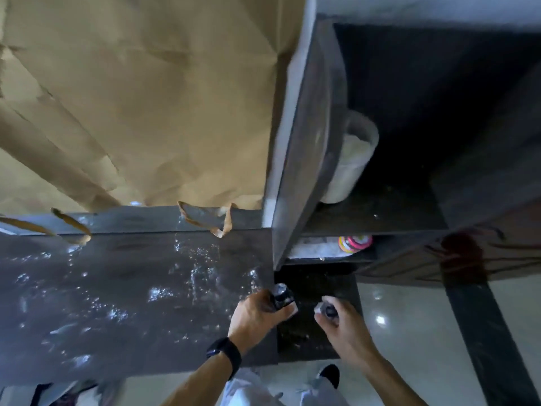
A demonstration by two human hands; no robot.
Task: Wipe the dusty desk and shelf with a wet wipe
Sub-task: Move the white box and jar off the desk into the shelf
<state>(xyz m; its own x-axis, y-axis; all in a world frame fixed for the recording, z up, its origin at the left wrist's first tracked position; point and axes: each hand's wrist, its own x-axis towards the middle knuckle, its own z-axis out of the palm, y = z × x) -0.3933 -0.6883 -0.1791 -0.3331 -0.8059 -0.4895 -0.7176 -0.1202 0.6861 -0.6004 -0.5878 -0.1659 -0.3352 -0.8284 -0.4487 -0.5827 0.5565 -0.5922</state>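
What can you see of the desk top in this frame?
The desk is a flat, dark grey board with faint wood grain. White specks and smears are scattered across it. Torn brown paper curls over its back edge. The shelf stands at its right end, where the left hand grips a dark object.

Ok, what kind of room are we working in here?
Likely a home study or storage corner: a dusty dark desk beside an open shelf unit holding a white tub, glossy floor tiles below, and brown paper covering the wall behind.
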